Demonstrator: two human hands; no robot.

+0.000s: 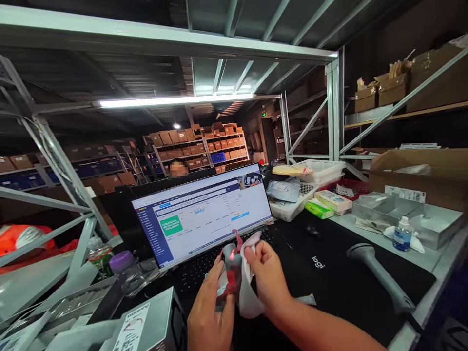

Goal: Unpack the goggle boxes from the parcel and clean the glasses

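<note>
Red-and-grey item (231, 282) held in the left grip (209, 312), thumb and fingers round its lower part; exact kind unclear. Right grip (269, 275) pinches a white sheet (250, 297) just beside it; can't tell if sheet and item are joined. Item lies right of the left grip, left of the right one, left nearer; long axis runs away from the body, toward the monitor (208, 212). Keyboard (195, 275) beyond the hands, box (146, 321) near left; mouse (313, 230) and scanner (382, 278) right, on the mat (329, 297).
</note>
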